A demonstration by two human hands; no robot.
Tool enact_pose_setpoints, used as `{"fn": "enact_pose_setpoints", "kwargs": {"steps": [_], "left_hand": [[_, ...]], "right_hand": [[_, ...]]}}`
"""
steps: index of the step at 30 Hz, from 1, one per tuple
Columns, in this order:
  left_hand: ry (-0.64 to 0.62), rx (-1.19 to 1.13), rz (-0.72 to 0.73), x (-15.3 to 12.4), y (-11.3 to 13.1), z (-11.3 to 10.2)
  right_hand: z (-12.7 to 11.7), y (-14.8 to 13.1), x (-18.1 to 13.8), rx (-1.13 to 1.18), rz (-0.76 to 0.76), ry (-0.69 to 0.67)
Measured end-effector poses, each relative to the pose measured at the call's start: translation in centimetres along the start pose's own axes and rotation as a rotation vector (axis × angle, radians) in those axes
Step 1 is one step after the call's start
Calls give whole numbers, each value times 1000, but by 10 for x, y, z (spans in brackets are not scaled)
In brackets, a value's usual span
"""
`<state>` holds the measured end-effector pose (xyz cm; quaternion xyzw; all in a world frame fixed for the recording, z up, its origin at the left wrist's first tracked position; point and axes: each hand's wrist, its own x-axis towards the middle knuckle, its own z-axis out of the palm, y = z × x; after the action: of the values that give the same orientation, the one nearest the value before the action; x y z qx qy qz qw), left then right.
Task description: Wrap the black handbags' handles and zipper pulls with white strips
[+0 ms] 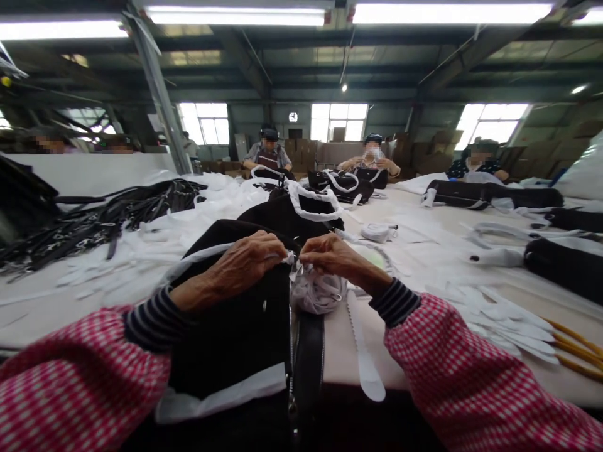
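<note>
A thin strip of white wrapping paper (pixel 291 257) is pinched at its twisted end between the fingertips of the left hand (pixel 245 260) and the right hand (pixel 330 256), the two grips being closed tight on it and nearly touching each other. Just below the fingers, a crumpled, soft-looking bundle of the same white paper (pixel 318 294) is seen, bunched around what appears to be the handle of a black bag (pixel 235 333) with a smooth, matte surface. The bag lies flat on the near edge of the pale tabletop (pixel 47 307), directly under both wrists, with a zip line running down its middle and a white paper band across its lower part. Both forearms are covered by red-and-white checked sleeves (pixel 471 376) over dark striped knitted cuffs.

Beside the right wrist, a long flat white strip (pixel 362 351) with a rounded end hangs over the tabletop edge. Further right, a scatter of flat white paper pieces (pixel 509 326) is spread out, with several thin yellowish sticks (pixel 577 351) next to it. To the left, a tangled heap of black straps (pixel 108 216) with metal fittings is piled. Behind the hands, more black bags with white-wrapped handles (pixel 311 204) are stacked. At the far side of the tabletop, three seated people (pixel 372 157) are at work with similar bags.
</note>
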<state>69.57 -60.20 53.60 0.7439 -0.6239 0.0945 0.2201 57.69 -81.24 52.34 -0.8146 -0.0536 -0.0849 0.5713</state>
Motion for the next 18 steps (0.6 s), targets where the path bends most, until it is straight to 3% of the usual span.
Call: {"fn": "enact_pose_setpoints", "kwargs": {"steps": [4,7,10,12,15,18], "left_hand": [[-252,62,-73,-41,0,-9],[-348,76,-124,-54,6,-7],[-337,91,-87,-43,15,-2],[-331,77,21,-29,20,2],[-345,85,225,-11,24,11],[-307,225,317,0,18,23]], "right_hand": [[-17,1,0,-22,-1,-145],[-25,1,4,-9,-16,-197],[-29,-3,0,7,-26,-213],[-36,-7,-10,29,-22,-201],[-55,-15,-32,92,-6,-115],[-76,-28,-54,145,-38,0]]}}
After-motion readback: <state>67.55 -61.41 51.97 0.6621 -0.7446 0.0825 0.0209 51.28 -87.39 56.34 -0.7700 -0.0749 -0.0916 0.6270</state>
